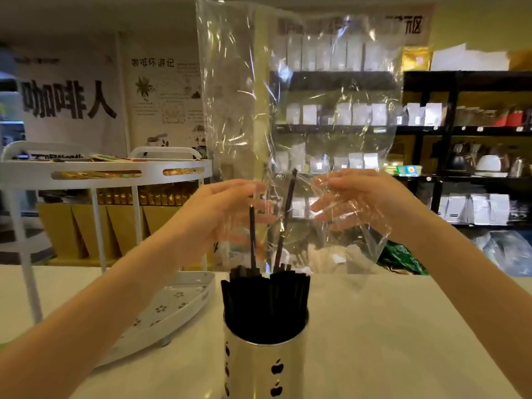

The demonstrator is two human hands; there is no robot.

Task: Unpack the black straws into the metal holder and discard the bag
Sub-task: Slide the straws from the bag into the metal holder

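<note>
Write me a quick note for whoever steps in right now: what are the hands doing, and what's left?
Left hand and right hand: both grip the clear bag, held upright above the holder.
Straws: most stand in the holder; two loose straws stick up inside the bag's open bottom.
Done: the bulk is unpacked.
Left: drop in the last two, then discard the bag.

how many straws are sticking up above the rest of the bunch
2: a near-upright straw by the left hand, and a tilted straw inside the bag. Creases may hide more.
</note>
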